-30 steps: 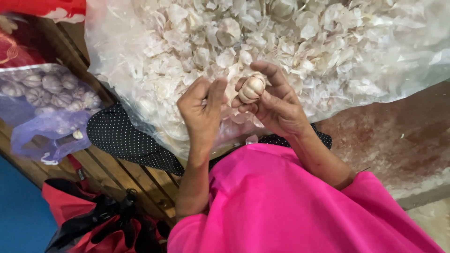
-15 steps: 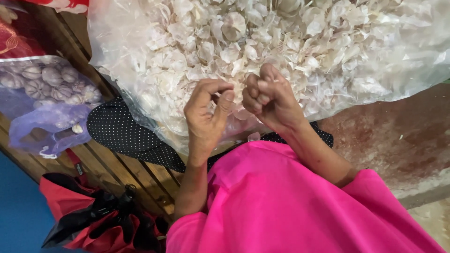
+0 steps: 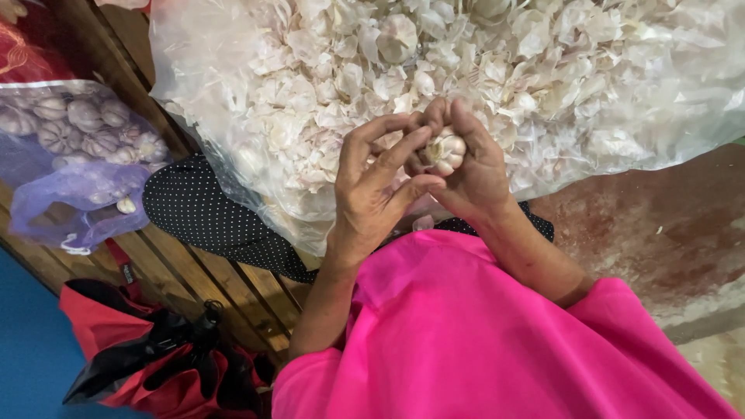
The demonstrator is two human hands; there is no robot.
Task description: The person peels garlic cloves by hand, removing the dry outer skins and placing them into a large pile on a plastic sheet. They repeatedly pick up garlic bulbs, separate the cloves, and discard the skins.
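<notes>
We see the right hand [image 3: 473, 167] with its fingers curled shut around a garlic bulb [image 3: 446, 151], which sits pale and round in the hollow between fingertips and thumb. The left hand [image 3: 372, 190] presses in against it; its fingers are bent, the forefinger and thumb reaching to the bulb's near side and touching it, though we cannot tell whether they pinch it. Just beyond the fingers of both hands spreads a clear plastic bag [image 3: 217, 93] heaped with white garlic skins [image 3: 543, 70]. Well off past the left fingers lies a purple bag [image 3: 77, 198] of whole garlic bulbs [image 3: 77, 124]. Below the wrists we see the pink garment [image 3: 481, 341], with dark spotted cloth [image 3: 202, 213] under the clear bag, resting on wooden slats [image 3: 209, 283].
</notes>
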